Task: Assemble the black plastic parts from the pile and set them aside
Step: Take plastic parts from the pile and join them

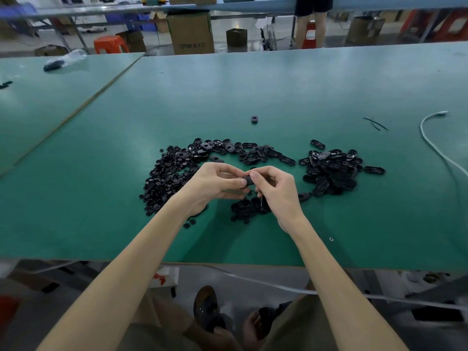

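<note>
My left hand (212,184) and my right hand (274,191) meet above the green table (177,97), and together they pinch one small black plastic part (249,181) between thumbs and fingers. A pile of small round black parts (164,178) lies to the left of my hands. An arc of oval black parts (238,150) runs behind them. A separate heap of oval parts (329,171) lies to the right. A smaller cluster of black parts (247,209) sits under my hands. One single black part (254,119) lies alone farther back.
A white cable (435,145) runs along the table's right side, beside thin dark strips (374,123). A clear bag holding dark parts (64,60) lies at the far left. Cardboard boxes (191,31), an orange stool (110,44) and a standing person's legs (310,26) are beyond the table.
</note>
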